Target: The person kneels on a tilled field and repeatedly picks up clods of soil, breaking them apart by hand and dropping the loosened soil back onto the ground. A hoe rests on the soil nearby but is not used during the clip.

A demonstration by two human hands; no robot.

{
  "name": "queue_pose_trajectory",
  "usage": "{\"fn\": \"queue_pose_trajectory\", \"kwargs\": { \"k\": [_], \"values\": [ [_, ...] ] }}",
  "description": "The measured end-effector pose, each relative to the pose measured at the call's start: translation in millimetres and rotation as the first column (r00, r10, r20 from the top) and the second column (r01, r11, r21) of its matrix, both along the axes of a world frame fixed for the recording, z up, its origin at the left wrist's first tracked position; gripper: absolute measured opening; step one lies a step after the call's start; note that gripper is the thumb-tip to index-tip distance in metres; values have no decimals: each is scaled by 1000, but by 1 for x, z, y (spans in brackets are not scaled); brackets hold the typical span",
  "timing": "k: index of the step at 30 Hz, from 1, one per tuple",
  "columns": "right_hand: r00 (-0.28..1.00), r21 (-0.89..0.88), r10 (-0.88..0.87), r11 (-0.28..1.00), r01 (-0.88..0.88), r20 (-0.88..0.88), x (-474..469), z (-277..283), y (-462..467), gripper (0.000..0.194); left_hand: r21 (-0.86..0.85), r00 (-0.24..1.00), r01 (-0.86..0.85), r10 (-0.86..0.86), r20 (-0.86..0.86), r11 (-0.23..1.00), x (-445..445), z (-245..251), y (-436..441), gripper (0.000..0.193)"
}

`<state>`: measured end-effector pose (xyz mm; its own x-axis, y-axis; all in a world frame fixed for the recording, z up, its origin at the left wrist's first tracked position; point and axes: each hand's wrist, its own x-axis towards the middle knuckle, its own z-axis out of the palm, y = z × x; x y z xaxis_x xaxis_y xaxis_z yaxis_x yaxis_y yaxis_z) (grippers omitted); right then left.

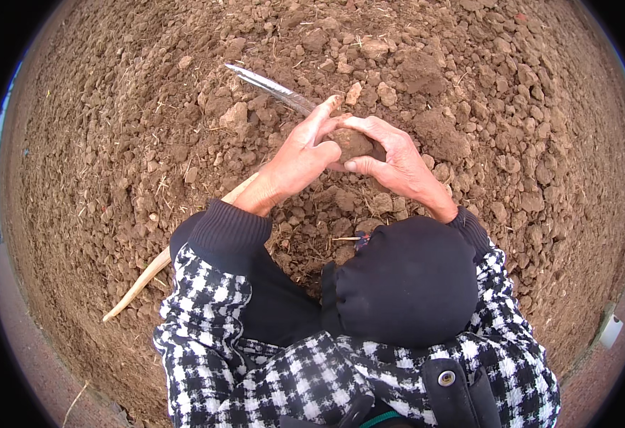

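A brown clod of soil [351, 143] sits between my two hands above the ground. My right hand [395, 152] curves around its right side, with the thumb at the near edge and the fingers over the far edge. From the left, my left hand [304, 152] presses its thumb side against the clod, index finger stretched forward. Beyond the left hand lies a narrow metal blade [272, 86], pointing up and left. A bent wooden handle [143, 281] runs under my left forearm. Where blade and handle meet is hidden by my left hand.
Loose, cloddy soil [125, 134] with bits of straw spreads all around. My bent knee [408, 283] in dark cloth is just below the hands. A thin stick [346, 238] lies near my foot. Paving [593, 369] and a white object [610, 331] border the soil at lower right.
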<state>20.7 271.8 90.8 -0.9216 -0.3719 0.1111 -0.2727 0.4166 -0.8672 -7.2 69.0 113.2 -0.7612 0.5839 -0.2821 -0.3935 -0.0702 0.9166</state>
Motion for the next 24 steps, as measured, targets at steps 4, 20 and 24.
{"fn": "queue_pose_trajectory", "kwargs": {
  "k": [4,20,24],
  "values": [
    [974,-165,-65,981,102,217,4,4,-6,53,-428,923,-39,-132,-362,903,3,-1,2,60],
    [763,-305,320,937,-169,562,-11,27,-9,39,-346,840,-175,-44,-541,922,1,2,-4,54],
    [931,-75,304,953,-295,202,-12,28,-10,46,-146,960,-127,85,-266,981,-5,0,-15,58]
  ]
}}
